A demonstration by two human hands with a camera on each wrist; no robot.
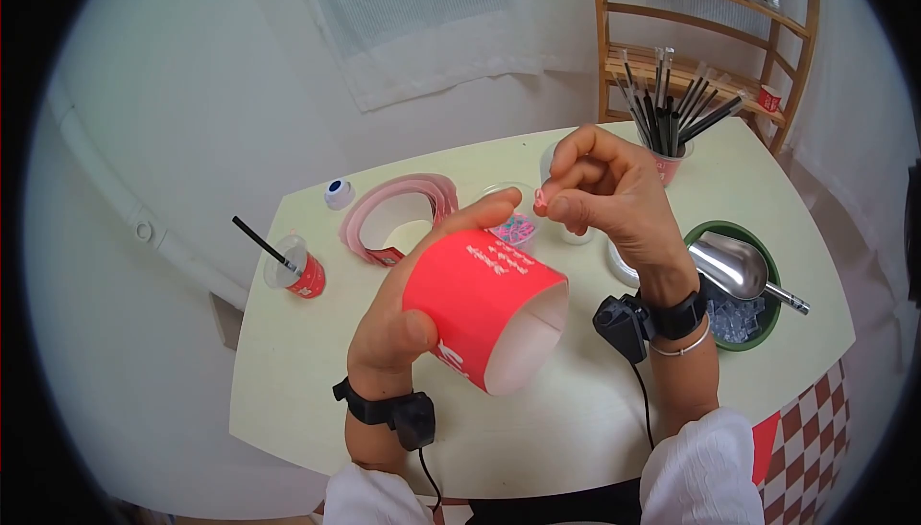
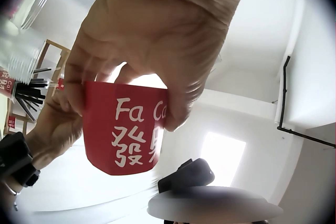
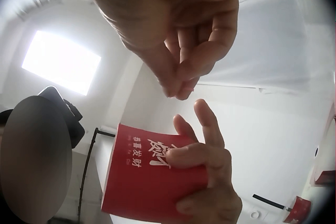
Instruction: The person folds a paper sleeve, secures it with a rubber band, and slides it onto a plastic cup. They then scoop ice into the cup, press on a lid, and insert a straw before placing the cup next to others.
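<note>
My left hand (image 1: 386,319) grips a red paper cup sleeve (image 1: 475,300), thumb on one side and fingers along the other. The sleeve is tilted, with its white inside facing toward me and white lettering outside; that lettering (image 2: 128,129) also shows in the left wrist view. Just above its far end, my right hand (image 1: 619,189) pinches a small pink piece (image 1: 540,201) between thumb and fingertips. Its exact kind I cannot tell. A clear tub (image 1: 501,189) behind the sleeve holds similar small pink and teal pieces.
Curved pink-edged sleeves (image 1: 403,189) stand stacked at the back left, near a small white-and-blue container (image 1: 338,193). A cup (image 1: 307,280) with a black straw is at left. On the right are a straw-filled cup (image 1: 664,165) and a green bowl (image 1: 767,328) with ice and a metal scoop (image 1: 734,264).
</note>
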